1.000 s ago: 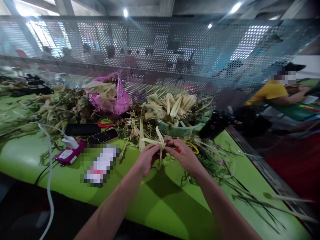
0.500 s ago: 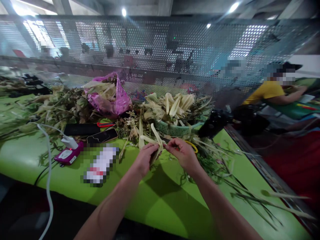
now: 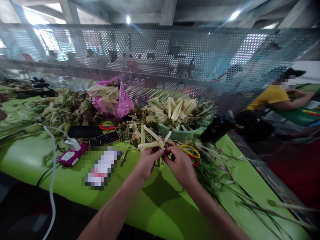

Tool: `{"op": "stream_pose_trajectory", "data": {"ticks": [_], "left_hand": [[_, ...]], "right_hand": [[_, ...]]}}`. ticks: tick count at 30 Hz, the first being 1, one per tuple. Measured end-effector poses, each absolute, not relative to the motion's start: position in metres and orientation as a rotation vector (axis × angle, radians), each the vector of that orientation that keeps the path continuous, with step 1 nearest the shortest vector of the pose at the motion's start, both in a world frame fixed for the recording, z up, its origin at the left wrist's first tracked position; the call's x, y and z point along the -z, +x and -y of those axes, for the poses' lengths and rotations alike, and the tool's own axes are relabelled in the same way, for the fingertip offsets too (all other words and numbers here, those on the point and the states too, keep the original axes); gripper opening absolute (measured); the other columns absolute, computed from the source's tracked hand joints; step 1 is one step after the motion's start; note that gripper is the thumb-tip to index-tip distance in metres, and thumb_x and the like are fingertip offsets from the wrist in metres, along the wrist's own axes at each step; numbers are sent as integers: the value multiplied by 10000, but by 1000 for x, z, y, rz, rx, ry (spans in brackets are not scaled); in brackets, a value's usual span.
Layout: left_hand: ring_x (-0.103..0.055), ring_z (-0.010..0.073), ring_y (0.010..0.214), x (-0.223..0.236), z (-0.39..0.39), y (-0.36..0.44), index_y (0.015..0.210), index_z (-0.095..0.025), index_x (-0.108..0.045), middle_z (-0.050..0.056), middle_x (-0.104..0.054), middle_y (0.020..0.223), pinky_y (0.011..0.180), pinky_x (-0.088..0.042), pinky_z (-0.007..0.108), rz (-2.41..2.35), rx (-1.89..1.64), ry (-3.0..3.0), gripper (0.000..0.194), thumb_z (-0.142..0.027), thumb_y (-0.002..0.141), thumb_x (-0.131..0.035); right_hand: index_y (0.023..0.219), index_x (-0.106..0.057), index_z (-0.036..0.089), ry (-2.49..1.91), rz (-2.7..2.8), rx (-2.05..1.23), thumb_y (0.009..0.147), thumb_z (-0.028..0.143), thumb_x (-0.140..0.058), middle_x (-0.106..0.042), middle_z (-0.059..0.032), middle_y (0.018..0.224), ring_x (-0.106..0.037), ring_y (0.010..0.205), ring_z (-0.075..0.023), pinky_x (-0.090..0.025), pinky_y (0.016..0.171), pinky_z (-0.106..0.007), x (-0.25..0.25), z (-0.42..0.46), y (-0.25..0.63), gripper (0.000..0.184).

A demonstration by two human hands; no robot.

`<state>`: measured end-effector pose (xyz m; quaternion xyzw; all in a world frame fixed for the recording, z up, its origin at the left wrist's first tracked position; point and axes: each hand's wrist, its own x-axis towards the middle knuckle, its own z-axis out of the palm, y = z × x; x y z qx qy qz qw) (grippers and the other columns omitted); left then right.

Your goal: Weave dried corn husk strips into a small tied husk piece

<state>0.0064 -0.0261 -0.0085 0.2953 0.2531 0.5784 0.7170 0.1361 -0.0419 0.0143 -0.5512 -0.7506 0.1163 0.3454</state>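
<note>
Several pale strips that look like dried corn husk [image 3: 151, 144] cross over each other above the green table. My left hand [image 3: 146, 165] is closed around their lower part, with thumb and fingers pinched at the crossing. Close against it, my right hand [image 3: 180, 164] pinches the same strips from the right, its fingertips nearly touching the left thumb. Part of the bundle is hidden behind my fingers. Just beyond my right hand lie scissors with yellow and red handles [image 3: 198, 153], near loose green stems [image 3: 210, 173].
A green basket [image 3: 178, 134] heaped with husks stands behind my hands, beside a black object [image 3: 217, 128]. To the left are a pink bag [image 3: 125, 105], dried plants [image 3: 77, 110], a phone [image 3: 107, 138] and a purple power adapter [image 3: 72, 156]. A person in yellow [image 3: 275, 96] sits right.
My right hand has come in closer to my left at the strips. The strips are now spread in different directions, one sticking up to the right. The view has tilted slightly up.
</note>
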Motion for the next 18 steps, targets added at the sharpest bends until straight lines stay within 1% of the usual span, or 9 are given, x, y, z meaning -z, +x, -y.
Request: {"op": "stream_pose_trajectory", "data": {"ticks": [2, 6, 11, 13, 18], "left_hand": [[-620, 158, 893, 5, 28, 6, 966, -155, -699, 64, -704, 934, 856, -447, 271, -603, -1313, 694, 344, -217, 637, -774], [-628, 155, 860, -2, 27, 6, 877, -152, -721, 55, -710, 851, 866, -449, 274, -654, -1383, 714, 258, -243, 640, -765], [-633, 156, 861, 3, 24, 4, 892, -143, -723, 63, -707, 851, 874, -453, 264, -640, -1393, 712, 266, -262, 656, -750], [-634, 148, 831, 5, 24, 2, 891, -145, -722, 58, -703, 821, 848, -461, 252, -635, -1396, 699, 255, -264, 667, -740], [-617, 114, 744, 4, 25, -3, 871, -156, -709, 36, -691, 769, 757, -459, 210, -660, -1428, 661, 238, -251, 655, -745]], "right_hand": [[731, -533, 204, -1424, 2004, -220, 855, 297, -546, -610, -33, 767, -542, 671, -176, -352, 593, -275, -13, 43, 135, 155], [759, -543, 191, -1383, 2117, -57, 901, 275, -483, -604, -45, 768, -541, 680, -175, -342, 612, -277, -14, 45, 134, 175], [807, -580, 176, -1336, 2284, 201, 926, 249, -426, -625, -84, 813, -547, 696, -189, -330, 623, -291, -18, 46, 130, 208], [810, -587, 172, -1311, 2334, 263, 928, 233, -417, -630, -90, 807, -549, 700, -192, -328, 631, -296, -19, 46, 128, 216], [778, -586, 181, -1283, 2387, 318, 922, 227, -416, -611, -70, 742, -518, 641, -176, -301, 605, -293, -20, 49, 130, 227]]}}
